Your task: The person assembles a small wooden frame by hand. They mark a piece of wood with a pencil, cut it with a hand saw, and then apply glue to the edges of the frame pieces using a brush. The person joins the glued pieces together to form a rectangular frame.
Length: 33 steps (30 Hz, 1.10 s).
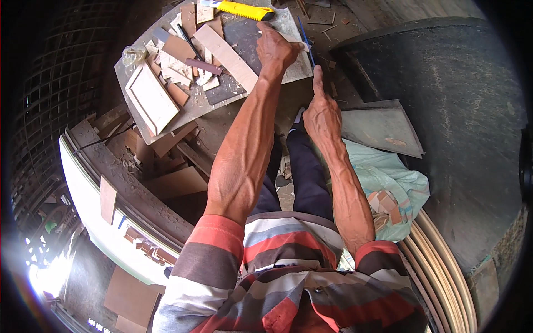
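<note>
My left hand (276,49) is at the right side of the worktable, its fingers pressed down around a small pale wood piece (300,47) whose end sticks out toward the right. Just beyond the table's right edge, my right hand (323,114) is closed with its index finger stretched forward. From that fingertip a thin blue blade-like strip (306,41) runs away along the table edge, beside the wood piece. The grip end of the strip is hidden in my right hand. A yellow utility knife (244,10) lies just past my left hand.
The worktable (230,91) carries wood offcuts, a long pale strip (225,55), a black pen-like tool (190,41), a framed panel (152,99) and a clear plastic bag (134,55). A large dark board (438,83) leans at right. A pale green sack (383,172) lies below it.
</note>
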Tool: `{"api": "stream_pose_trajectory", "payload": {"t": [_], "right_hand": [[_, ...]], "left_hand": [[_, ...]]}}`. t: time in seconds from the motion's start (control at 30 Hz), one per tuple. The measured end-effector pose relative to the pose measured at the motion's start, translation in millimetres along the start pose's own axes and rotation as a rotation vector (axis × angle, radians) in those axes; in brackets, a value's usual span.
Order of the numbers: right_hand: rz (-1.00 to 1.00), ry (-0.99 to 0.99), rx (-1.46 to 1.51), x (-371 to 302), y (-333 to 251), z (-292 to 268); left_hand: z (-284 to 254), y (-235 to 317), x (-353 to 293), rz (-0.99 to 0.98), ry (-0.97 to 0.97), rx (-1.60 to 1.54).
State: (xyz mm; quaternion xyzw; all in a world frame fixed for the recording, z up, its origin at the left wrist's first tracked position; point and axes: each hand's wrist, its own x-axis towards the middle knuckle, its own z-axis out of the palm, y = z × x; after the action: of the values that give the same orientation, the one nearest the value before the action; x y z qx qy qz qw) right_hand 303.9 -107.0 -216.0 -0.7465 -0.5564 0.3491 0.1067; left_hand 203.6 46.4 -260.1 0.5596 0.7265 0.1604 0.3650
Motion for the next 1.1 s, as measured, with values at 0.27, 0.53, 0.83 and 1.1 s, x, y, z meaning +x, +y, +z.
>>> {"api": "stream_pose_trajectory", "payload": {"t": [0.27,0.53,0.83,1.1], "right_hand": [[-0.005,-0.016,0.020,-0.4,1.6,-7.1],[0.037,0.002,0.001,-33.7,-12.9,-19.4],[-0.027,0.041,-0.048,-18.7,-12.3,-23.0],[-0.004,0.001,-0.045,13.2,-20.6,-26.8]], "left_hand": [[-0.2,13.8,-8.2,-0.052,0.006,0.022],[-5.5,21.2,-11.0,-0.116,-0.008,0.025],[-6.6,24.6,-8.6,-0.175,-0.020,0.012],[-4.7,29.0,-7.1,-0.209,-0.049,0.004]]}}
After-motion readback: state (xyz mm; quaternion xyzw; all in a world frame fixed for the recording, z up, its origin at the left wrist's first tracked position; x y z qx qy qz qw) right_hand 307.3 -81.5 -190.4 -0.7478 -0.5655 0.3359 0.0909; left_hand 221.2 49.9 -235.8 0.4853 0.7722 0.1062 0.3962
